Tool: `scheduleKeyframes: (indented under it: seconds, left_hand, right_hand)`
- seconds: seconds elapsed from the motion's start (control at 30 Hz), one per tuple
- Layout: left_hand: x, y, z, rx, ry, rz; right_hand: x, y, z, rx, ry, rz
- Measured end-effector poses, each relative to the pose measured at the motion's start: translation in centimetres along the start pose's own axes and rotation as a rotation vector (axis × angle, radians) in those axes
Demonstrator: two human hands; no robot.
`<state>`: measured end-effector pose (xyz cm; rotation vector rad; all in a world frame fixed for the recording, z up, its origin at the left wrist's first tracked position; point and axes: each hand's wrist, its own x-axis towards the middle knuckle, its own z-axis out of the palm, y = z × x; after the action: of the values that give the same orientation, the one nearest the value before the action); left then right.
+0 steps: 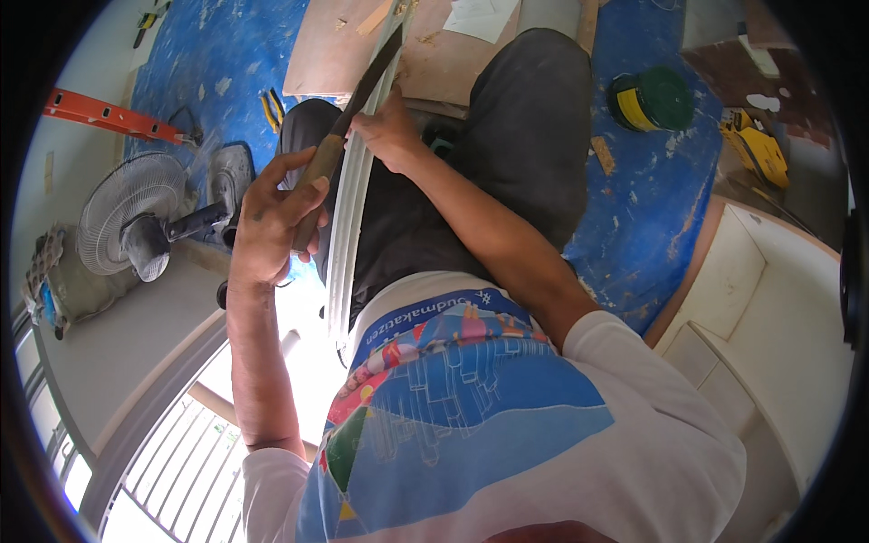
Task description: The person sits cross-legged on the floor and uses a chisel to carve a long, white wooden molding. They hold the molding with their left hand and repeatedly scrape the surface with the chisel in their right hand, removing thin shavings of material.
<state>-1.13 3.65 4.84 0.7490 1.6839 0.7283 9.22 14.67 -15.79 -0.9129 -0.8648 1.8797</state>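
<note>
My left hand is closed round the wooden handle of a long dark-bladed tool; whether it is a file or a knife I cannot tell. Its blade slants up and away, lying along or just over a long white grooved trim strip. My right hand grips that strip near the blade, with the fingers partly hidden behind it. The strip runs from beside my waist, over my lap, to a wooden board at the far side. Wood shavings lie on the board.
On the blue floor sheet stand a green tub at right and yellow-handled pliers at left. A fan and an orange ladder are at left. A yellow tool and white cabinet are at right.
</note>
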Motion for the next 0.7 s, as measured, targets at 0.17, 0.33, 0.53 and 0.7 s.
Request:
scheduleKeyframes:
  seconds: [0.17, 0.33, 0.53, 0.7]
  left_hand:
    - [2.8, 0.6, 2.6, 0.09, 0.009, 0.225]
    - [1.2, 0.9, 1.4, -0.113, 0.063, 0.148]
    - [-3.0, -0.5, 1.7, 0.235, 0.159, 0.137]
    - [-3.3, -1.5, 3.3, 0.442, 0.21, 0.27]
  right_hand:
    - [0.5, -0.4, 0.6, -0.22, 0.085, -0.131]
    - [0.5, -0.5, 0.0, -0.04, -0.042, -0.068]
    - [0.5, 0.0, 0.0, -0.073, -0.003, -0.063]
    - [1.3, 1.7, -0.5, -0.111, 0.023, -0.095]
